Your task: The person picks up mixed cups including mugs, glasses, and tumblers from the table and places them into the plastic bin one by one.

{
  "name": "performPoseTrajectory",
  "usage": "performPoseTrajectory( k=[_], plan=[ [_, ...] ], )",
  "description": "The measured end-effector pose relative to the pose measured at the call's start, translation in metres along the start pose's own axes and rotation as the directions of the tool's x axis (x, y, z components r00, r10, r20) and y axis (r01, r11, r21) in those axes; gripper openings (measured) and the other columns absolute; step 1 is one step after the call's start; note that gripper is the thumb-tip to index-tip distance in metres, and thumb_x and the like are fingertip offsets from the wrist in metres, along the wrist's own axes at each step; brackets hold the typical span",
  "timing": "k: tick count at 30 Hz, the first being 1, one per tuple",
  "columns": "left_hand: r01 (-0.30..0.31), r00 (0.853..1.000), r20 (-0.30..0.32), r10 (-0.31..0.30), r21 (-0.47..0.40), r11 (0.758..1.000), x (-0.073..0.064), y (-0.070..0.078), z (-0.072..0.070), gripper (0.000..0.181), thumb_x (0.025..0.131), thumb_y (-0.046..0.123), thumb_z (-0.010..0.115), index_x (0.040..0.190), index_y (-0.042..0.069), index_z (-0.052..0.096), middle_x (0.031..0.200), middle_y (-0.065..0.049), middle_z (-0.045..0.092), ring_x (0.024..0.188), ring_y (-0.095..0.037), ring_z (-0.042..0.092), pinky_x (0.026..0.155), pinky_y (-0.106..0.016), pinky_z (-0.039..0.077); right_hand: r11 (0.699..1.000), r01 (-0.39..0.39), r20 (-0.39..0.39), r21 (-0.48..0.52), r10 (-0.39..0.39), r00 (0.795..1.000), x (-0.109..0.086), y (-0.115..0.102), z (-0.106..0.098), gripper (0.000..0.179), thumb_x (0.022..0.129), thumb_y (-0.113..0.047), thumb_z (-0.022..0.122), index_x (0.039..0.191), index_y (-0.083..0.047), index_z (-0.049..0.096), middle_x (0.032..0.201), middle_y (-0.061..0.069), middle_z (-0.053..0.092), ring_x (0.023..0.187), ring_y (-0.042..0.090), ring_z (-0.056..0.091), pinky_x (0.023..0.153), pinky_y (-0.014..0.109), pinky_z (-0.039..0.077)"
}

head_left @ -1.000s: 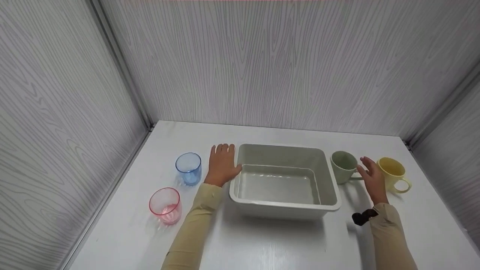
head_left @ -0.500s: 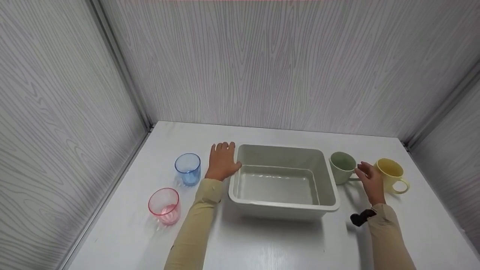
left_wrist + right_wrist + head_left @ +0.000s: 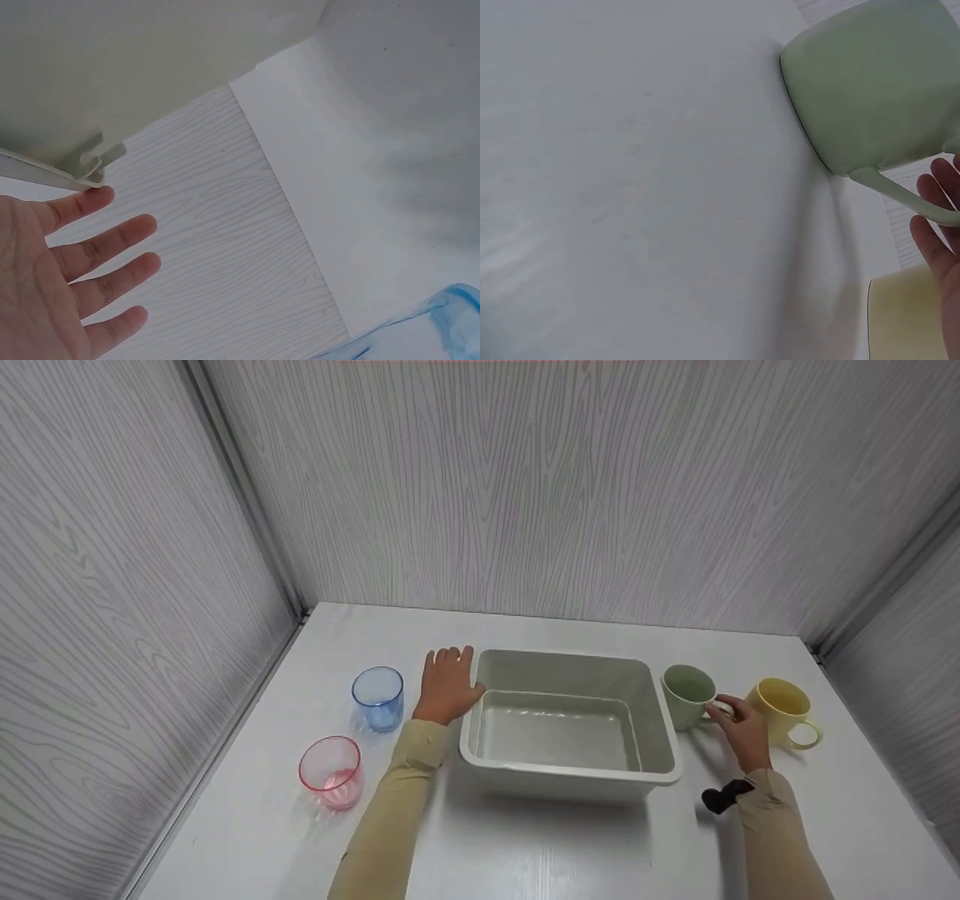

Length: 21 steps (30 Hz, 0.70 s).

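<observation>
My left hand (image 3: 448,688) rests at the left rim of a pale grey plastic tub (image 3: 570,771), its fingers spread and straight. In the left wrist view the index fingertip (image 3: 97,196) lies right at the tub's rim corner. My right hand (image 3: 742,731) grips the handle of a green mug (image 3: 686,706), which stands upright just right of the tub. In the right wrist view some fingers (image 3: 935,193) reach through the mug's handle (image 3: 904,196). Directly right of that hand stands a yellow mug (image 3: 780,712), its handle pointing right.
A blue clear tumbler (image 3: 378,701) stands left of my left hand, and a pink clear tumbler (image 3: 331,775) sits nearer the front left. All stand on a white table (image 3: 540,855), closed in by wood-grained panels (image 3: 495,495) at the back and sides.
My right hand has moved slightly left and its fingers have closed onto the green mug's handle. The left hand, tub, tumblers and yellow mug have stayed in place.
</observation>
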<state>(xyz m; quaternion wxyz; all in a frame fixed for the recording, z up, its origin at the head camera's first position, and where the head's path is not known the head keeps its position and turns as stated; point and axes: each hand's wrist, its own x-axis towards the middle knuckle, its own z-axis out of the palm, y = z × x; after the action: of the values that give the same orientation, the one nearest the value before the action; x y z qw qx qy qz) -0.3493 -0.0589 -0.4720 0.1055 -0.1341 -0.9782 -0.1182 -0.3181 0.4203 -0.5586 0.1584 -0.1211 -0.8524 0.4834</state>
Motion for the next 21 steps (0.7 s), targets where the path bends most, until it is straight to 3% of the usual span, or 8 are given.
performPoseTrajectory(
  k=[6, 11, 15, 18, 21],
  plan=[
    [0.013, 1.000, 0.028, -0.012, -0.024, 1.000, 0.000, -0.001, 0.000, 0.060, 0.085, 0.033, 0.059, 0.134, 0.003, 0.044, 0.126, -0.019, 0.055, 0.121, -0.035, 0.048, 0.108, -0.052, 0.029, 0.994, -0.028, -0.009, 0.106, 0.029, 1.000, 0.000, -0.001, 0.001, 0.049, 0.085, -0.026, 0.068, 0.122, 0.004, 0.057, 0.087, -0.031, 0.053, 0.086, -0.013, 0.049, 0.074, 0.003, 0.040],
    [0.029, 0.999, 0.048, -0.027, -0.048, 0.998, 0.000, -0.001, 0.000, 0.060, 0.086, 0.033, 0.059, 0.136, 0.003, 0.042, 0.127, -0.019, 0.054, 0.122, -0.035, 0.047, 0.109, -0.052, 0.027, 0.974, -0.035, -0.038, 0.224, 0.045, 0.998, -0.001, 0.000, 0.003, 0.045, 0.084, -0.023, 0.070, 0.117, 0.006, 0.059, 0.084, -0.028, 0.059, 0.085, -0.008, 0.051, 0.073, 0.004, 0.041],
    [0.036, 0.998, 0.056, -0.033, -0.062, 0.997, 0.000, 0.000, 0.001, 0.061, 0.087, 0.032, 0.058, 0.137, 0.003, 0.041, 0.128, -0.020, 0.053, 0.123, -0.036, 0.046, 0.110, -0.052, 0.026, 0.911, -0.039, -0.038, 0.412, 0.060, 0.997, -0.003, -0.002, 0.002, 0.027, 0.086, -0.014, 0.067, 0.106, 0.004, 0.064, 0.078, -0.016, 0.067, 0.078, -0.001, 0.059, 0.072, 0.010, 0.047],
    [0.046, 0.997, 0.070, -0.041, -0.070, 0.996, 0.000, 0.000, 0.000, 0.062, 0.087, 0.033, 0.058, 0.138, 0.003, 0.040, 0.130, -0.020, 0.051, 0.125, -0.036, 0.044, 0.111, -0.052, 0.025, 0.852, -0.029, -0.026, 0.522, 0.050, 0.998, -0.005, -0.006, 0.001, 0.010, 0.089, -0.010, 0.062, 0.095, -0.004, 0.067, 0.074, -0.009, 0.069, 0.074, 0.003, 0.063, 0.072, 0.014, 0.049],
    [0.054, 0.995, 0.084, -0.048, -0.075, 0.996, 0.000, 0.001, 0.001, 0.062, 0.088, 0.033, 0.058, 0.139, 0.003, 0.039, 0.132, -0.019, 0.050, 0.127, -0.035, 0.043, 0.112, -0.052, 0.023, 0.790, -0.028, 0.002, 0.613, 0.035, 0.999, -0.009, -0.010, 0.000, 0.010, 0.091, -0.008, 0.057, 0.089, -0.010, 0.067, 0.074, -0.005, 0.069, 0.073, 0.006, 0.065, 0.073, 0.015, 0.050]
  ],
)
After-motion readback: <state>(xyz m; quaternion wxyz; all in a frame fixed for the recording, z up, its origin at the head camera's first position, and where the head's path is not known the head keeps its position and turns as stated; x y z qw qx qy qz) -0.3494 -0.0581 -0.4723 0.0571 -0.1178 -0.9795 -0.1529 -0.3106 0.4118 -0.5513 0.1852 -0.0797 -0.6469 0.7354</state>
